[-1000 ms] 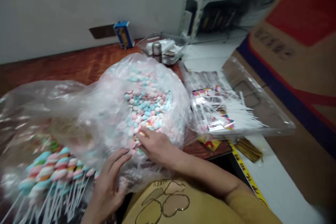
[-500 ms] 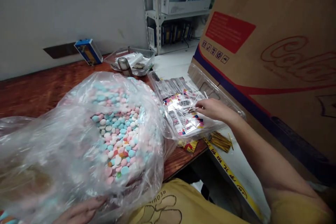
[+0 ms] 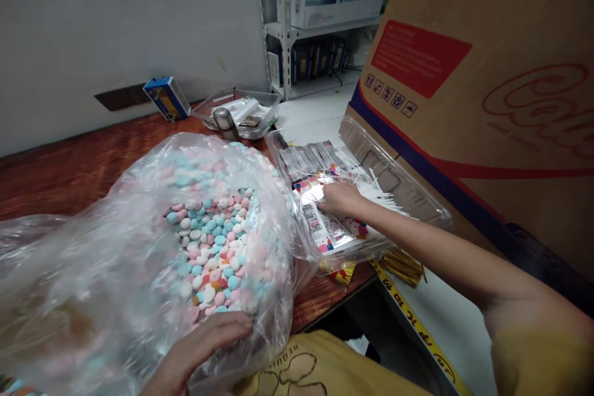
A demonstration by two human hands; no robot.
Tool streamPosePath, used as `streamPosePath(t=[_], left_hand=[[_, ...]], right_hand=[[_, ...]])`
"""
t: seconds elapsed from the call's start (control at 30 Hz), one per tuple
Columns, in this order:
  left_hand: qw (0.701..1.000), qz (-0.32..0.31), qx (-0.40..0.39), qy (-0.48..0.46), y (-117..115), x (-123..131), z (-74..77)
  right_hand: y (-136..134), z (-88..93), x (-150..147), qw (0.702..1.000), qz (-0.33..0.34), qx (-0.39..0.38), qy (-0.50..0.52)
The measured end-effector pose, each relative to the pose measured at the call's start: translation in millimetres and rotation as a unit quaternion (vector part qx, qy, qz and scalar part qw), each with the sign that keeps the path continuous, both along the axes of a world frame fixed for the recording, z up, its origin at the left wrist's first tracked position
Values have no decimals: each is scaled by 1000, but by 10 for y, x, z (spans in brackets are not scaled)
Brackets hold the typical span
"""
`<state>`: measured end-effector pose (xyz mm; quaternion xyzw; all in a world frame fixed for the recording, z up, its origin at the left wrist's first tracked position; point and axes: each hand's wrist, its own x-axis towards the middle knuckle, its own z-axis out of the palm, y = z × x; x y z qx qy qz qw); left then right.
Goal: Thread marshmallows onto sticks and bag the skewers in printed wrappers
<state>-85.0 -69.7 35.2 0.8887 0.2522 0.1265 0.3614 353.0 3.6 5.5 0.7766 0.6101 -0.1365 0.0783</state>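
Observation:
A big clear plastic bag [image 3: 116, 247] full of small pastel pink, blue and white candies [image 3: 213, 241] lies open on the wooden table [image 3: 69, 167]. My left hand [image 3: 199, 346] rests flat on the bag's near edge, fingers stretched out. My right hand [image 3: 341, 199] reaches into a clear plastic tray [image 3: 417, 198] to the right of the bag. Its fingers are pressed down on a stack of small printed clear wrappers [image 3: 325, 229], beside a bundle of white sticks [image 3: 390, 198]. Whether it grips a wrapper I cannot make out.
A large cardboard box [image 3: 487, 93] stands at the right. Gold twist ties [image 3: 403, 263] lie under the tray's near corner. At the back are a blue box [image 3: 167, 98], a clear container [image 3: 241, 108] with a metal cylinder, and a metal shelf [image 3: 288, 25].
My right hand left the candy bag, went right into the tray, and now has slid left onto the wrappers. My left hand moved along the bag's near edge.

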Motion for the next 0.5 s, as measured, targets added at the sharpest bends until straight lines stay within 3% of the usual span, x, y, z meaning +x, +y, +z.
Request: streamPosePath(t=[0.17,0.4,0.5], left_hand=[[997,72,-27,7,-32,110,-20],[995,87,-39,1,-9,168,-106],[996,81,-39,-9,2,219,-113]], right_hand=[[63,-80,26,998,-35,2,60],[82,340,455,985,-68,66,146],[84,400,526,979,-59,47,191]])
